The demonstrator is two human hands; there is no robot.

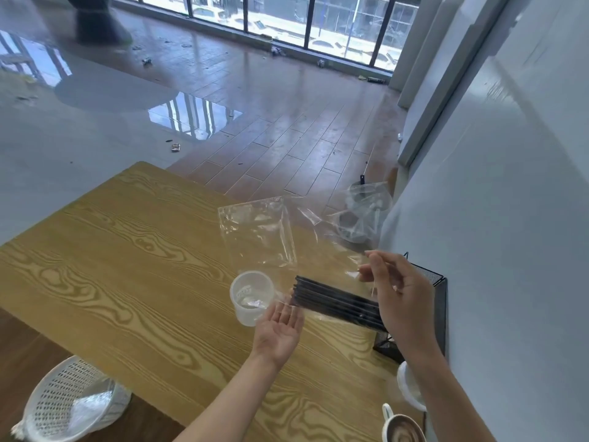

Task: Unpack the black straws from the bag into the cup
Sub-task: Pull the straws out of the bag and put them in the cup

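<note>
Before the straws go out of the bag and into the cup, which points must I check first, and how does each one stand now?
1. Black straws all in the bag: ok.
2. Right hand grips the bag: ok.
3. Left hand palm up at the straws' free ends: ok.
4. Cup upright on the table, beside the left hand: ok.
5. Bag mouth open: cannot tell.
6. Cup empty inside: cannot tell, something shiny shows.

Bright daylight enters through the windows (pixel 287 17) far beyond the hands, throwing glare across the glossy floor (pixel 197 116). Edges bow with wide-angle distortion; detail is slightly soft.
</note>
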